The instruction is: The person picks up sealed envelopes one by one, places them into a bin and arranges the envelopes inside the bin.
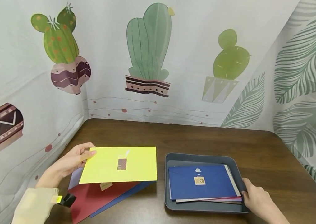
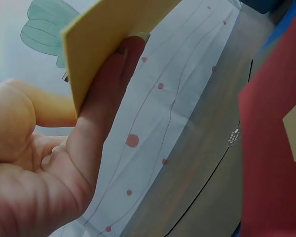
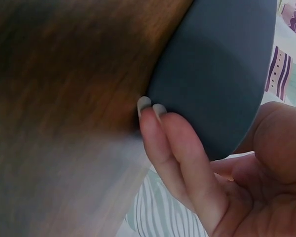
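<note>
A bright yellow envelope (image 1: 102,166) with a small dark label is pinched at its upper left corner by my left hand (image 1: 75,158), thumb on top. It is raised above a fanned pile on the table: a red envelope (image 1: 90,199), a blue envelope (image 1: 118,197) and a lilac one (image 1: 75,178) partly covered. In the left wrist view the yellow envelope (image 2: 98,44) sits between thumb and fingers. My right hand (image 1: 259,197) grips the right wall of a dark grey tray (image 1: 171,158). In the tray lies a stack of envelopes, a dark blue envelope (image 1: 216,174) uppermost.
The brown wooden table (image 1: 135,133) extends behind the tray and to its right. A white cloth (image 1: 104,62) printed with cacti and leaves hangs along the table's back and sides. A black strap piece (image 1: 68,200) is on my left wrist.
</note>
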A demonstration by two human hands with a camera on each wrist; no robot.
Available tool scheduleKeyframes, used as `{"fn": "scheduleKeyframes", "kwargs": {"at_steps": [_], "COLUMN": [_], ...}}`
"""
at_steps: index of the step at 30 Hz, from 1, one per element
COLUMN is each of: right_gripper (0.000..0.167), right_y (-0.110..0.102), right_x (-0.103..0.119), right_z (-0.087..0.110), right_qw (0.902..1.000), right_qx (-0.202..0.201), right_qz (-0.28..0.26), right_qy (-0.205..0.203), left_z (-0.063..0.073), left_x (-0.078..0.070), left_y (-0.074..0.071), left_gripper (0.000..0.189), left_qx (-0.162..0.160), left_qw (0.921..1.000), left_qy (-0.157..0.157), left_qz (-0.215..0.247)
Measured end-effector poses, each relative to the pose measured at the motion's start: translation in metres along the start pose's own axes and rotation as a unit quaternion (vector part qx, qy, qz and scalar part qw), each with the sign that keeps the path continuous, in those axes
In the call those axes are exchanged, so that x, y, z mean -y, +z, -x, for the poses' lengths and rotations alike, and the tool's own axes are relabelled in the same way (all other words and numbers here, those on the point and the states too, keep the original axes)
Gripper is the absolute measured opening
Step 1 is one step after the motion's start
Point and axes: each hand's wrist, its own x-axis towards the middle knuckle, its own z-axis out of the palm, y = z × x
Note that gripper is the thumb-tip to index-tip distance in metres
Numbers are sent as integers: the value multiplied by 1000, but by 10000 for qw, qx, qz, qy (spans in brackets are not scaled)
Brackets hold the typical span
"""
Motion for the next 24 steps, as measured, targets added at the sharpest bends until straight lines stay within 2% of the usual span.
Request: {"fn": "scheduleKeyframes", "kwargs": {"at_steps": [9,16,24], "right_gripper": [39,40,41], "right_y": [1,-1,-3], "right_x": [0,1,3], "right_z": [1,-1,-2], "right_qw": [10000,9997,9998], "right_qx": [37,189,176], "right_qz": [-25,1,-12], "right_qy": [28,124,75], "left_z": [1,0,-3], "left_x": [1,-2,-5], "left_y": [7,11,17], "left_gripper": [14,14,15], "left_qx": [184,189,393], "left_qw": [9994,9988,9967], "left_qy": [172,207,264], "left_qz": [243,391,659]}}
